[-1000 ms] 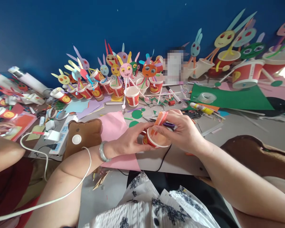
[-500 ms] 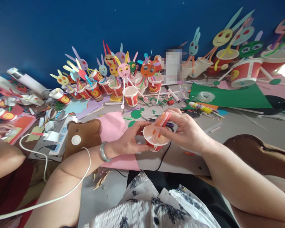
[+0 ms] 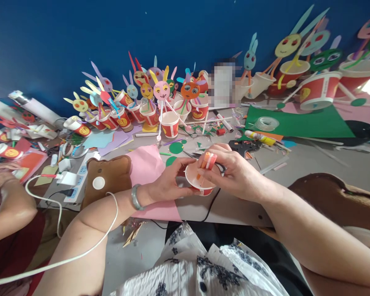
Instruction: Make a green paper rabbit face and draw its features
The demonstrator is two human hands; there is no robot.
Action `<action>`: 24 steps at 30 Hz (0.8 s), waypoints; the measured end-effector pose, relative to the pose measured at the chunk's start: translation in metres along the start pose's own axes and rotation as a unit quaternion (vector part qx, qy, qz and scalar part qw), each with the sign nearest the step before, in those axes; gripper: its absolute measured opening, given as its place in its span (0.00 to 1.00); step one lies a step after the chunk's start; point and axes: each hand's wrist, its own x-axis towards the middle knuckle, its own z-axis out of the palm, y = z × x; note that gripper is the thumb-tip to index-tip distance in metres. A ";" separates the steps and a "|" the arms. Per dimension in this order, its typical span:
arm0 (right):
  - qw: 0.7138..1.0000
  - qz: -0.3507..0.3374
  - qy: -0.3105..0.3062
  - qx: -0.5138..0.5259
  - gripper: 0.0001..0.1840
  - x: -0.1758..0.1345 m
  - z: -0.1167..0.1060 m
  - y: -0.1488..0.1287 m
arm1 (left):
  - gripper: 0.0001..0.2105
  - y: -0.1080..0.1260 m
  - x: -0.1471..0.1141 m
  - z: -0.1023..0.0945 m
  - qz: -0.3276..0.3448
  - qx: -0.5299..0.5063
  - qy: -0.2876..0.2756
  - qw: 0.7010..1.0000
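Note:
My left hand grips the side of a red-and-white paper cup, its thumb along the near wall and its fingers around the far-left side. The cup's mouth tilts up toward me. Over the opening, my right hand pinches a small bundle of orange and red sticks, pale-striped in places. Their lower part reaches into the cup; the fingers partly cover them, and I cannot make out their exact kind. Pink paper lies under my left forearm. Green paper circles lie beyond the cup.
Several paper cups with paper rabbit figures line the wall, including a pink-faced one. A brown cushion and power strip stand left, with a white cable across my forearm. Green paper lies right. Another person's arm is far left.
The orange and red sticks have tipped more upright, their upper ends now toward me, and my right hand has shifted slightly. My left hand keeps its hold on the cup.

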 end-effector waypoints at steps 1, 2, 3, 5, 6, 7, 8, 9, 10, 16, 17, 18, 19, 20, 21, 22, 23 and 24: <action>1.000 0.002 0.008 0.004 0.08 0.000 0.000 0.000 | 0.37 0.000 0.000 0.000 0.002 -0.002 -0.001 1.000; 1.000 0.005 0.016 0.008 0.08 0.000 0.001 0.000 | 0.37 0.000 0.000 0.000 0.002 -0.002 -0.003 1.000; 1.000 0.010 0.025 0.011 0.09 0.000 0.001 0.000 | 0.37 0.001 0.000 0.000 -0.001 -0.001 -0.005 1.000; 0.999 0.023 0.040 0.015 0.10 0.000 0.001 0.000 | 0.37 0.001 0.000 0.000 -0.006 0.002 -0.004 1.000; 0.998 0.029 0.046 0.016 0.11 0.000 0.001 0.000 | 0.37 0.001 -0.001 0.000 -0.005 0.004 -0.001 1.000; 0.998 0.035 0.050 0.015 0.11 -0.001 0.001 0.001 | 0.37 0.001 -0.001 0.000 0.000 0.006 0.002 1.000; 0.998 0.037 0.051 0.015 0.11 -0.001 0.001 0.001 | 0.36 0.001 -0.001 0.000 0.007 0.008 0.003 1.000; 0.998 0.038 0.051 0.015 0.11 -0.001 0.000 0.001 | 0.37 0.000 -0.001 0.000 0.015 0.010 0.004 1.000; 0.998 0.037 0.049 0.017 0.10 0.000 0.000 0.002 | 0.37 0.000 -0.001 0.000 0.021 0.011 0.002 1.000; 0.999 0.019 0.040 0.017 0.10 0.001 0.002 0.000 | 0.37 0.000 -0.001 -0.001 0.006 0.018 -0.002 1.000; 0.999 0.018 0.042 0.013 0.10 0.001 0.002 -0.001 | 0.37 0.001 -0.001 -0.001 0.003 0.018 -0.001 1.000; 0.999 0.017 0.044 0.009 0.11 0.000 0.002 -0.002 | 0.37 0.001 -0.001 -0.001 -0.001 0.017 -0.001 1.000; 0.999 0.014 0.046 0.005 0.11 0.000 0.002 -0.003 | 0.37 0.002 -0.001 -0.001 -0.003 0.017 -0.001 1.000; 0.999 0.010 0.048 0.002 0.11 0.000 0.003 -0.003 | 0.37 0.002 -0.002 -0.001 -0.005 0.018 -0.001 1.000; 0.999 0.004 0.051 0.001 0.11 -0.001 0.003 -0.003 | 0.37 0.003 -0.002 -0.001 -0.005 0.020 0.000 1.000; 0.999 -0.001 0.053 -0.001 0.11 -0.001 0.003 -0.003 | 0.37 0.003 -0.002 -0.001 -0.003 0.022 0.000 1.000; 0.998 -0.007 0.056 -0.002 0.11 -0.001 0.003 -0.003 | 0.37 0.003 -0.002 -0.001 0.001 0.025 0.001 1.000; 0.998 -0.011 0.058 -0.002 0.11 -0.001 0.004 -0.003 | 0.36 0.003 -0.002 -0.001 0.007 0.027 0.002 1.000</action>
